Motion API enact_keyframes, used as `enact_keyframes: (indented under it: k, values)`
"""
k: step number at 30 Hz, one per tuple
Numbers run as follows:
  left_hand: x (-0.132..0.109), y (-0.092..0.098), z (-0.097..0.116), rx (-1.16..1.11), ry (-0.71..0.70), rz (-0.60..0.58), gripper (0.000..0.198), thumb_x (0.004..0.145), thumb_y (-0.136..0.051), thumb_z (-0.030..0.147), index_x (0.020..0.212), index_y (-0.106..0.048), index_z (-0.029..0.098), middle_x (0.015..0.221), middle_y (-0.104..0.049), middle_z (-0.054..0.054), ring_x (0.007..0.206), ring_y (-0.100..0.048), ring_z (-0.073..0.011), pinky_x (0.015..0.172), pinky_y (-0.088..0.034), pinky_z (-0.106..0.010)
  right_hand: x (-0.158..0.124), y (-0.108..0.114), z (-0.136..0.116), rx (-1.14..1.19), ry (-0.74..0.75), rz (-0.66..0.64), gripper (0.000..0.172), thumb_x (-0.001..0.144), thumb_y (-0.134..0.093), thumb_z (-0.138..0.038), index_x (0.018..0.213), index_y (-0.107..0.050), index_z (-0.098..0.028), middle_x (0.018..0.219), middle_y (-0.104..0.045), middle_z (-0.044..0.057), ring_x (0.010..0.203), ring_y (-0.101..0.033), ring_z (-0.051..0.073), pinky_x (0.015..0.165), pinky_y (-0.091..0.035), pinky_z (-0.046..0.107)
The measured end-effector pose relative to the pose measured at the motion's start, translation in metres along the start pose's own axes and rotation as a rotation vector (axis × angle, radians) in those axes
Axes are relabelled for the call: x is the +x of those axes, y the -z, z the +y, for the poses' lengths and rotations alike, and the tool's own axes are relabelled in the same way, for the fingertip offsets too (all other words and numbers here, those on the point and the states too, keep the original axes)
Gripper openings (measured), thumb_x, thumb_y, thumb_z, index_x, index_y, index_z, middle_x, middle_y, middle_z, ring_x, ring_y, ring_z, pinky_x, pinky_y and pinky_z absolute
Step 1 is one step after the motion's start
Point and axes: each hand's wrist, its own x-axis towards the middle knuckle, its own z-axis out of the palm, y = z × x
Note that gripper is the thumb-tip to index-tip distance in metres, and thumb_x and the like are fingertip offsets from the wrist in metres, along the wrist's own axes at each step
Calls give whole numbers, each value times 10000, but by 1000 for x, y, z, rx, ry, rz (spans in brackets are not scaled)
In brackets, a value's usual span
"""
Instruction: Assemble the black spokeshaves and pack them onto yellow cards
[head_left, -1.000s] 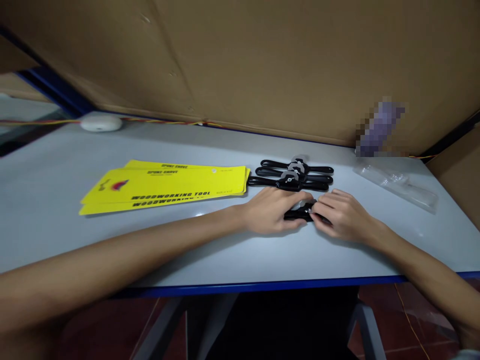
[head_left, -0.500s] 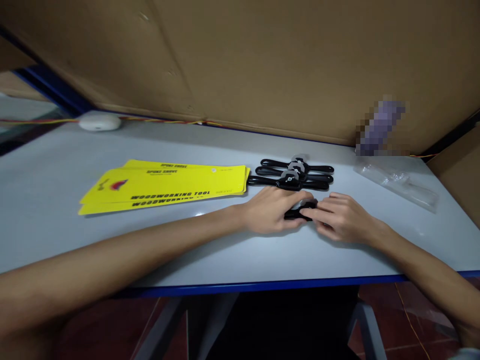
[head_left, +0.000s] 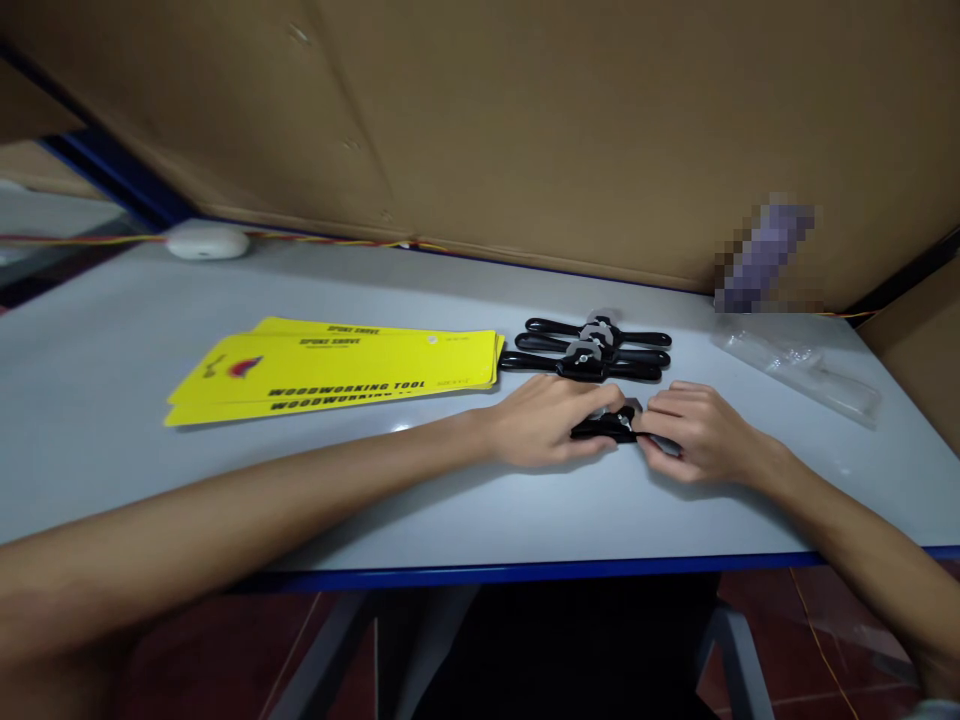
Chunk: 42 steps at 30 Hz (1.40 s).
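Note:
A black spokeshave with a metal blade lies near the front of the table, between my two hands. My left hand is closed around its left handle and body, thumb and fingers on either side. Curled fingers of my right hand grip the right handle, which shows partly beneath them. Just beyond my hands, three more black spokeshaves lie in a close row, one behind another, with their blades toward the back.
Overlapping yellow cards printed "SPOKE SHAVE" lie to the left. Clear plastic packaging is at the right. A white rounded device sits at the back left. A brown board walls the table's back.
My right fingers have drawn back to the right from the spokeshave's centre onto its handle, uncovering the middle screw. My left hand stays in place. The view has shifted slightly.

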Motion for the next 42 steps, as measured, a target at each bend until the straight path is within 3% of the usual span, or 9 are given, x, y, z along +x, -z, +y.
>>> enact_keyframes:
  k: [10, 18, 42]
  values:
    - [-1, 1, -1, -4, -7, -12, 329, 1000, -513, 469, 1154, -616, 197, 842, -690, -27, 677, -586, -179, 597, -388, -308, -5, 6, 8, 49, -67, -50, 142, 855, -519, -130, 819, -642, -190, 618, -589, -27, 538, -428, 129, 617, -355, 305]
    - [-1, 1, 0, 5, -18, -8, 303, 999, -516, 447, 1128, -628, 197, 843, -695, -25, 703, -603, -183, 605, -381, -307, -6, 8, 7, 145, -160, -114, 98, 857, -523, -150, 861, -604, -204, 608, -546, -53, 526, -391, 112, 551, -281, 286]
    - [-1, 1, -1, 3, -12, -18, 296, 1002, -514, 456, 1110, -624, 203, 863, -699, -27, 698, -595, -179, 601, -382, -307, -6, 8, 8, 169, -146, -93, 151, 848, -500, -119, 900, -619, -195, 630, -561, -51, 526, -402, 107, 547, -314, 271]
